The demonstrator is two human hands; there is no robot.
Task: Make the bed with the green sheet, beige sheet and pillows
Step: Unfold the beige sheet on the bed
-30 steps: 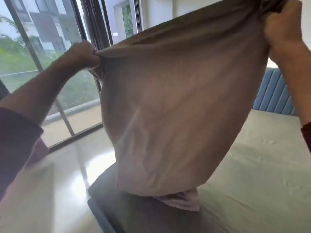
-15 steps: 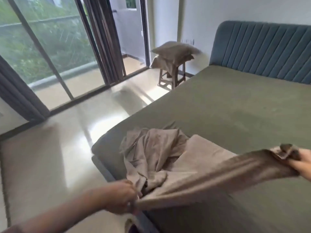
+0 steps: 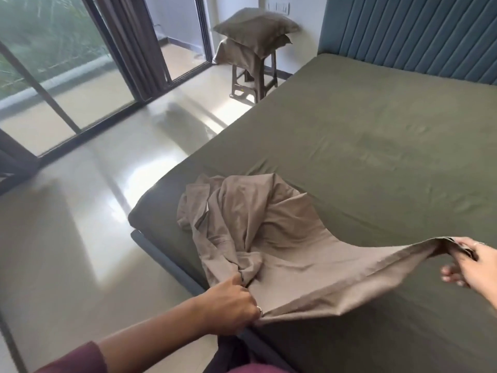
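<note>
Bed [image 3: 166, 254] w/ blue ribbed headboard [image 3: 419, 33] far right. Green sheet [image 3: 363, 135] spread flat over mattress, few creases. Beige sheet [image 3: 258, 224] bunched on near-left corner, partly lifted off. Stool [image 3: 255, 79] on floor [image 3: 80, 224] far left of bed, two pillows [image 3: 255, 30] stacked on top.

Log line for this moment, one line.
left hand grips beige sheet edge | right hand pinches corner | green sheet spread | pillows on stool
</note>
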